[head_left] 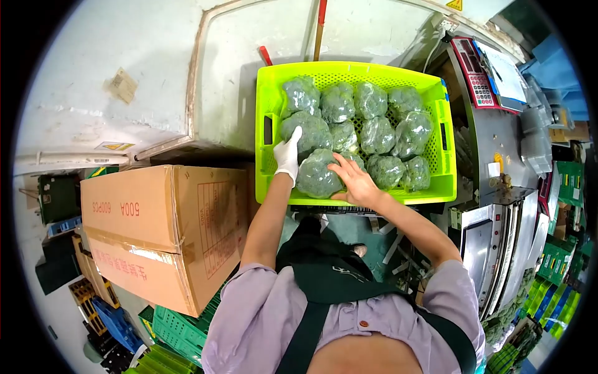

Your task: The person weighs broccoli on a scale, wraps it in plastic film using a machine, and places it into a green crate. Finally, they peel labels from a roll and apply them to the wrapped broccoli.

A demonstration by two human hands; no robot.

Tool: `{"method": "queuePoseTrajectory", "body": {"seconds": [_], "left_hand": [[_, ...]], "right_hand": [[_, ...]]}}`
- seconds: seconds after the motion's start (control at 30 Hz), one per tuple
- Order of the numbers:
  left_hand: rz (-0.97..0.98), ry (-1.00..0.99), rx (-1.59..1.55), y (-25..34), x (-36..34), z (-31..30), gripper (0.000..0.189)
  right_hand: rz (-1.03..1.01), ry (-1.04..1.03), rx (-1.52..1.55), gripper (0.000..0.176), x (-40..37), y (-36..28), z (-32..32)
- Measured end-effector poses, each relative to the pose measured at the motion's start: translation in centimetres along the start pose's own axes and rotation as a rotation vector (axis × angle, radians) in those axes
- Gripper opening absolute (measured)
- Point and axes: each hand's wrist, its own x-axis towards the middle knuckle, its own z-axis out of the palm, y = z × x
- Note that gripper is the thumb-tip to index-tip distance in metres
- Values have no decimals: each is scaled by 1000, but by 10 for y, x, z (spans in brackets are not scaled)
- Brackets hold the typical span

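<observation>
A bright green plastic crate (355,68) holds several broccoli heads in clear film, set in rows. My left hand (286,156), in a white glove, grips the left side of a wrapped broccoli head (311,134) near the crate's left wall; some of its fingers are hidden. Bare, my right hand (358,181) curls round the right side of the front-left broccoli head (317,174), thumb at the front and fingers on top. Another wrapped head (385,169) lies just right of that hand.
A large cardboard box (134,212) stands left of the crate, above green crates (180,330). To the right is a metal counter (498,140) with a red scale (476,81) and clipboard (503,71). Red-tipped handles (321,19) lean against the wall behind.
</observation>
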Motion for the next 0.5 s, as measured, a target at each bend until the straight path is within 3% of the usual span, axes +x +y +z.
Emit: {"method": "queuePoseTrajectory", "body": {"seconds": [0.07,0.13,0.2,0.27,0.37,0.5], "left_hand": [[21,-19,16,6,-6,1,53],[37,-38,40,9,-9,1,54],[-10,-18,61,11,-7,2,54],[0,-66,100,12,-2,-3,59],[-112,-254,386,21,-7,-10,69],[-196,-386,282,30,-35,-19,64]], "right_hand": [[6,68,289,85,-1,0,-4],[38,76,273,87,12,7,-4],[243,60,423,90,27,6,2],[267,12,398,90,35,-13,-12],[256,111,188,87,37,-27,-3],[423,52,38,81,60,-59,2]]}}
